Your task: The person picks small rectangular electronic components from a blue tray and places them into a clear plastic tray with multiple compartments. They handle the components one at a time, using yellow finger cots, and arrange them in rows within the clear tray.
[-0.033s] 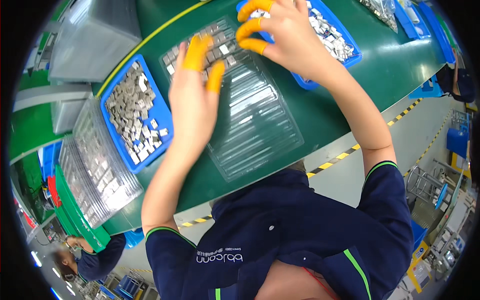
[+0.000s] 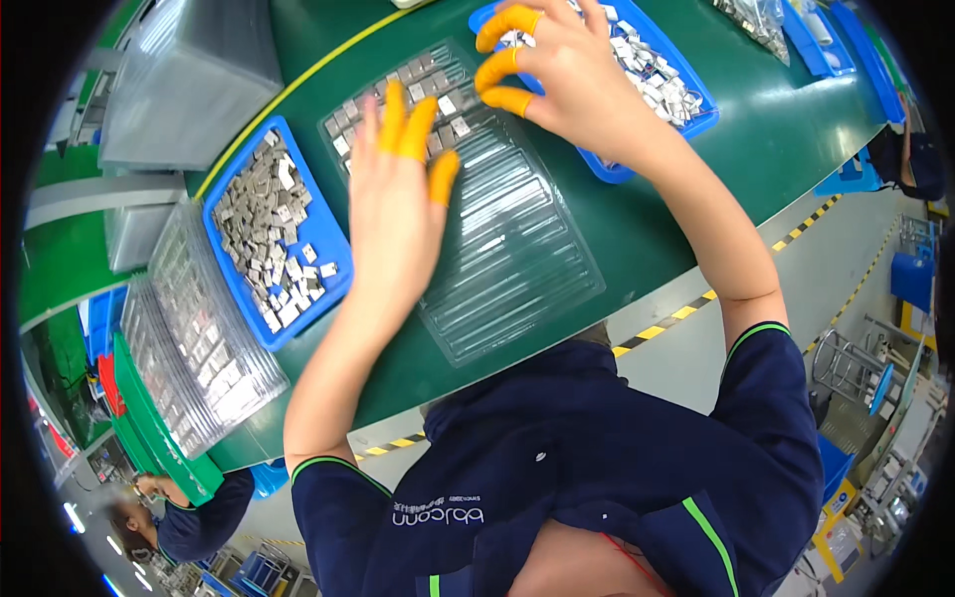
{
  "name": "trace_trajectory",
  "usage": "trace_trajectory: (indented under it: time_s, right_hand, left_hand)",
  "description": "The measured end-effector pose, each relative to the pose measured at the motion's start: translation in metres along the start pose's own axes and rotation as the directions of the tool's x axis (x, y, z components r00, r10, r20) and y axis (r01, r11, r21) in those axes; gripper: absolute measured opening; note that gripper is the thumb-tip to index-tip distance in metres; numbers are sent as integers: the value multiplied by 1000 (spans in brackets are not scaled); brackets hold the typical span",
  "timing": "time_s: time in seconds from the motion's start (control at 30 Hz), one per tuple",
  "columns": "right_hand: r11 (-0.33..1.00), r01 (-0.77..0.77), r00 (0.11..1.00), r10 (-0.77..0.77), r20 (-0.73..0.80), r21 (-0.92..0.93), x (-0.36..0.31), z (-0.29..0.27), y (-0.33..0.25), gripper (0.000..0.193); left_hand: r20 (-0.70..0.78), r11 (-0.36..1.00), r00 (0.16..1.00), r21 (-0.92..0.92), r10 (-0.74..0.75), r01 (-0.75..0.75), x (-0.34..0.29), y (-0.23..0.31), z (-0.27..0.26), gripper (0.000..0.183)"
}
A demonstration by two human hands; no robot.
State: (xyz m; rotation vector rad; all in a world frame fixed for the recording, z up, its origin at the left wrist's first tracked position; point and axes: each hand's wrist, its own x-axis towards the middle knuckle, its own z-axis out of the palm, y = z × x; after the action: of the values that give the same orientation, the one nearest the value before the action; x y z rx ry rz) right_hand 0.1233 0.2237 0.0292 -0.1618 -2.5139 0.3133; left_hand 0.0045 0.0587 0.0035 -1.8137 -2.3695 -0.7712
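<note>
A clear ribbed plastic tray (image 2: 517, 259) lies on the table, its far rows filled with small grey-and-white block-like parts (image 2: 428, 88). My left hand (image 2: 393, 214) rests over the tray's left side, fingers stretched and apart, with yellow finger cots on several of them. Nothing shows between those fingers, though the hand covers part of the filled rows. Beyond the tray's right edge, my right hand (image 2: 577, 80) hovers at a blue bin (image 2: 708, 117) of small white parts with thin wires. Its yellow-capped fingers are bent and apart, and I see nothing in them.
Left of the tray stands a blue bin (image 2: 316, 209) of small grey and white parts. Beside it is a stack of filled clear trays (image 2: 204, 338). A large translucent box (image 2: 189, 90) stands at the far left. Bagged parts (image 2: 761, 25) lie far right. Another person (image 2: 204, 512) sits at lower left.
My left hand has shifted a little to the right and nearer, and its fingers are more spread. My right hand has barely moved.
</note>
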Motion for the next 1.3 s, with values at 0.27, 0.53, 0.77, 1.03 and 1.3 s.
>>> trace_trajectory:
  time_s: [0.27, 0.53, 0.77, 1.03, 1.3]
  right_hand:
    - [998, -24, 993, 31, 117, -62, -7, 13, 5, 10]
    - [954, 54, 992, -16, 129, -295, -16, 34, 12, 12]
    - [933, 119, 982, -60, 178, -340, -11, 33, 10, 12]
    - [953, 0, 987, 49, 154, -303, -13, 15, 6, 23]
    - [922, -272, 962, 259, -83, -275, -26, -19, 27, 23]
  left_hand:
    - [188, 981, 973, 120, 130, -154, -9, 3, 10, 55]
    - [274, 968, 943, 112, 189, -226, -11, -3, 16, 48]
    - [272, 968, 940, 89, 204, -236, -12, -6, 18, 46]
    - [213, 969, 956, 103, 201, -227, -12, -3, 18, 44]
    - [192, 978, 976, 156, 107, -138, -15, 17, -12, 55]
